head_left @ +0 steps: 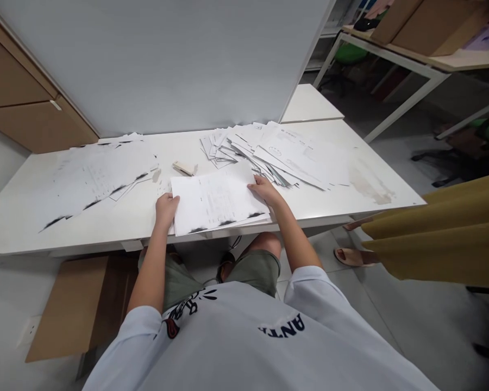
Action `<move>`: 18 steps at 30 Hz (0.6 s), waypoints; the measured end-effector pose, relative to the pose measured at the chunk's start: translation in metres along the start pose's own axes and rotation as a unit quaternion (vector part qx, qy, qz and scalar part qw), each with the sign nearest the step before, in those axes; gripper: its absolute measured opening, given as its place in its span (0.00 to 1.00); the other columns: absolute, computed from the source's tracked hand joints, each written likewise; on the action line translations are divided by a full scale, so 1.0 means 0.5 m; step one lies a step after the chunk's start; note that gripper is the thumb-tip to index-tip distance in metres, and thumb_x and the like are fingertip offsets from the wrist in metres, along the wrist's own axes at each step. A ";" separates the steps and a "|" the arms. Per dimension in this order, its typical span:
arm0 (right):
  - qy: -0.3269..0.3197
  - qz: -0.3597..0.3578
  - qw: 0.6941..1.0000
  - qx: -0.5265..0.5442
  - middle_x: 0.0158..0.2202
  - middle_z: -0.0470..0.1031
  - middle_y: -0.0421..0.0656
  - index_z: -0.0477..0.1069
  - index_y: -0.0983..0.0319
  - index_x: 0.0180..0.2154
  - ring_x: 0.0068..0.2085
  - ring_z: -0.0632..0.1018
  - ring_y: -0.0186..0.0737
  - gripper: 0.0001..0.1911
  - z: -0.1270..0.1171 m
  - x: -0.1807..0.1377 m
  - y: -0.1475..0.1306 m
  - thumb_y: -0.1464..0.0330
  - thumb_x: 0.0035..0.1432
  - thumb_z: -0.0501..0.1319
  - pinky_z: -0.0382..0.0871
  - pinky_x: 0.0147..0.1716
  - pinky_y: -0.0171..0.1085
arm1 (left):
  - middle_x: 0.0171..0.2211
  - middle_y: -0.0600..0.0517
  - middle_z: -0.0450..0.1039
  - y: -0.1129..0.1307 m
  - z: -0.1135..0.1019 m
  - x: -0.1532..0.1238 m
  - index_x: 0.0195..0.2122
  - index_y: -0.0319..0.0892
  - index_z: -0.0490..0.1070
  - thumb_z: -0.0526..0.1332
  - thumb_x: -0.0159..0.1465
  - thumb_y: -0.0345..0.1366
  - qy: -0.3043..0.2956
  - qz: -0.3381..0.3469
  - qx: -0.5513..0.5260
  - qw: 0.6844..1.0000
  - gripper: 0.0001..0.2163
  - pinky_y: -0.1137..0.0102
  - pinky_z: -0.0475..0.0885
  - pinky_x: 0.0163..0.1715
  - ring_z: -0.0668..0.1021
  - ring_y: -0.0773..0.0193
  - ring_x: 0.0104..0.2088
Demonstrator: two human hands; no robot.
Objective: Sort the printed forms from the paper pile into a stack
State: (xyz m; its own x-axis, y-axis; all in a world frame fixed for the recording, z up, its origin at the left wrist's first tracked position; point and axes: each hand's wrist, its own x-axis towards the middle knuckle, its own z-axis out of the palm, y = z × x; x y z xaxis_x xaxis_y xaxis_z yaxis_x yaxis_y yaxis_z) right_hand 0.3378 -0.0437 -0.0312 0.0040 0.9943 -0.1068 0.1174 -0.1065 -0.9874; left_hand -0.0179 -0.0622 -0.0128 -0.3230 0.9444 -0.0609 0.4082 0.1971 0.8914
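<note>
Since there's a hand on each side, the held papers [215, 198] look pretty evenly supported, mid-frame at the front edge of the counter [169, 146]. The left hand [166, 210] pinches the left edge, thumb on top; the right hand [264, 191] pinches the right edge the same way, rest of the fingers mostly hidden. My guess is the two-sided grip stops loose sheets fanning out, and having them so near the body is just comfy. Can't tell if they're lifted or resting. The left pile [93, 174] at frame left and the messy right pile [287, 152] right of centre probably lie apart so they don't mix. Small beige thing [184, 167], maybe a stapler, lies just beyond the papers, probably for easy reach.
</note>
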 end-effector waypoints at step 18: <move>0.020 -0.005 1.000 0.009 0.33 0.80 0.41 0.77 0.63 0.39 0.36 0.76 0.44 0.20 -0.007 0.061 0.003 0.67 0.39 0.62 0.71 0.44 0.44 | 0.66 0.42 0.62 0.063 0.051 0.120 0.58 0.41 0.70 0.57 0.63 0.36 -0.118 0.318 0.139 0.930 0.21 0.51 0.47 0.69 0.59 0.50 0.69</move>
State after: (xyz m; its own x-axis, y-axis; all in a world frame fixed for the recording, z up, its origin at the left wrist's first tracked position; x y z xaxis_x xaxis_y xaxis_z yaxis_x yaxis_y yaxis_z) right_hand 0.3417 -0.0134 -0.0355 0.0433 0.9947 -0.0934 0.0994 -0.0973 -0.9903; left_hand -0.0027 0.0075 0.0000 0.2427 0.9182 0.3131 0.6675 -0.3922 0.6329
